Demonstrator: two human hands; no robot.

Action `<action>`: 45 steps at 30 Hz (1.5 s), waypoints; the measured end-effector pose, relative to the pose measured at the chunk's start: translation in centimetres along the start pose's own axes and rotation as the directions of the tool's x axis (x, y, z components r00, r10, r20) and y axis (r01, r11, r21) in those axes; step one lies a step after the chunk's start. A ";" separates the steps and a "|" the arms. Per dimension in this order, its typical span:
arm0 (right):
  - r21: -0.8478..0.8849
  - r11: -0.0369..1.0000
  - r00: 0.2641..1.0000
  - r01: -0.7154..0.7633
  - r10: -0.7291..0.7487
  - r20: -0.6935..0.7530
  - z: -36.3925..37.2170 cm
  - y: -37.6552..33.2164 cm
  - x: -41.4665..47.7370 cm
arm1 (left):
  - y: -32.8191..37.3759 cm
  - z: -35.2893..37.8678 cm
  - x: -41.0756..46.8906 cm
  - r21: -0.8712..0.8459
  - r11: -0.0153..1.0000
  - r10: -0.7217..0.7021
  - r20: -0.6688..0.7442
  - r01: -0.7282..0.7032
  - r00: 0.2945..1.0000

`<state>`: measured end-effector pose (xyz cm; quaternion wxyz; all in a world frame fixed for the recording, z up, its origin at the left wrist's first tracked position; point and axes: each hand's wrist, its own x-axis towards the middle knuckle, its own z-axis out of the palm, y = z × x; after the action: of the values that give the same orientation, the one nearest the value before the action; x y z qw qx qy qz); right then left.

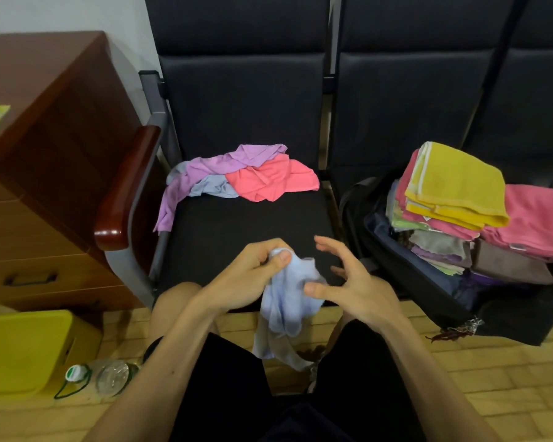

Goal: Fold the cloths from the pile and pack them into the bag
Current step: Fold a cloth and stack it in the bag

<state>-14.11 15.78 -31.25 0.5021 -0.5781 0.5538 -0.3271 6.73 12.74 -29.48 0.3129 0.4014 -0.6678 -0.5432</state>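
L hand [253, 275] pinches a light blue cloth [288, 301] w/ thumb over curled fingers, just past the front edge of the chair seat [237, 224]; cloth hangs crumpled down btwn the person's knees. R hand [348, 282] is beside it, fingers spread & half-bent, thumb touching the cloth's right side; that grip is wide, not closed on anything.

Pile [237, 177] sits at the back of the seat, toward its back-left corner: purple cloth [224, 164] on top w/ one end trailing over the seat's left edge, pale blue-grey cloth [211, 186] under it, coral pink cloth [272, 177] to the right, all unfolded & overlapping.

Bag [412, 266], dark, lies open on the next seat to the right. Inside: folded cloths in stacks, a yellow towel [454, 183] on top of the left stack, pink towel [530, 215] on top of the right stack, a brown one [508, 263] below it, grey, green & purple layers underneath.

Left of the chair: a wooden cabinet [45, 122], a yellow box [23, 349] on the floor, a clear plastic bottle [106, 376] w/ green-white cap lying beside it.
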 end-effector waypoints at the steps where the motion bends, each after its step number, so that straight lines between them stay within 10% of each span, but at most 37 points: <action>1: 0.023 1.000 0.993 -0.014 0.011 0.115 -0.4 -0.2 0.1 | 0.5 -0.4 0.2 -0.017 1.000 0.010 0.054 -0.009 0.998; 5: 0.098 0.969 0.844 -0.226 0.145 0.516 0.0 0.1 0.3 | 2.3 -2.3 0.8 -0.124 0.991 -0.018 0.279 0.055 0.960; 12: 0.106 0.967 0.722 -0.230 0.096 0.685 -0.1 0.3 1.3 | 4.2 -6.7 -0.3 -0.148 0.976 -0.073 0.465 0.159 0.882; 14: 0.213 0.956 0.789 -0.200 0.029 0.613 -1.3 -1.0 1.0 | 4.2 -8.2 -1.1 -0.159 0.970 -0.095 0.456 0.186 0.885; 16: 0.393 0.911 0.922 -0.122 -0.042 0.384 -1.9 -2.3 1.0 | 4.1 -9.1 -1.5 -0.190 0.967 -0.095 0.358 0.172 0.929; 19: 0.330 0.929 0.986 0.167 -0.150 -0.078 -1.4 -4.4 1.3 | 3.0 -7.8 -1.0 -0.261 0.963 -0.116 -0.209 0.059 0.971; 22: 0.092 0.955 0.949 0.283 -0.264 -0.174 -0.3 -5.9 1.4 | 2.4 -5.2 -0.6 -0.311 0.950 -0.146 -0.536 -0.034 0.831; 27: 0.167 0.955 0.960 0.245 -0.215 -0.177 0.3 -6.4 0.6 | 1.7 -4.4 -0.6 -0.070 0.993 0.029 -0.632 -0.094 0.775; 32: 0.344 0.922 0.981 0.179 -0.142 -0.131 1.3 -7.7 -0.5 | 0.2 -4.3 0.5 -0.303 0.953 -0.150 -0.556 -0.031 0.818; 38: 0.496 0.861 0.993 0.109 -0.070 -0.096 1.4 -9.2 -0.7 | -0.8 -3.2 0.1 -0.753 0.642 -0.387 -0.154 0.146 0.909; 45: 0.548 0.821 0.983 0.161 -0.081 -0.167 0.1 -10.4 0.8 | -4.2 1.2 -1.4 -0.599 0.694 -0.465 0.051 0.400 0.884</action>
<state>-10.63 13.75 -21.58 0.5884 -0.4162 0.4287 -0.5448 7.19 14.13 -33.78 0.3199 0.4564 -0.3331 -0.7605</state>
